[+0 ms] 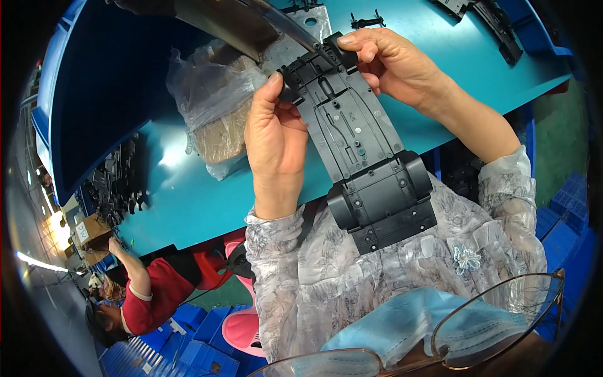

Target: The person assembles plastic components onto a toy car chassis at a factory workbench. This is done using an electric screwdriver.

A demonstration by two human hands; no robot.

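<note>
"Chassis [355,135] first: where is it?"

"Held up between both hands, its far end over the table [195,207], its near end in front of the dress [342,276]."

"And the grip?"

"The left hand [276,141] pinches the far left corner, thumb on top, fingers curled under. The right hand [405,72] pinches the far right corner between thumb and fingers."

"So nothing supports the near end?"

"No hand does. I can't tell whether it rests on the dress. If it doesn't, the weight hangs from two corners, and a slipping thumb could let it swing down past the table edge."

"What about flexing?"

"Possible. If the hands twisted against each other, the thin, ribbed far end would probably take the strain first."

"Anything close enough to knock?"

"The shiny bar [292,28] runs right up to the far end; whether they touch, I can't tell. A careless lift might scrape there. The wrapped bundle [220,119] sits just beyond the left hand, and its loose film could snag a corner."

"And the small part [367,22]?"

"It lies on the table beyond the right hand. A wide sweep of those fingers could brush it aside."
</note>
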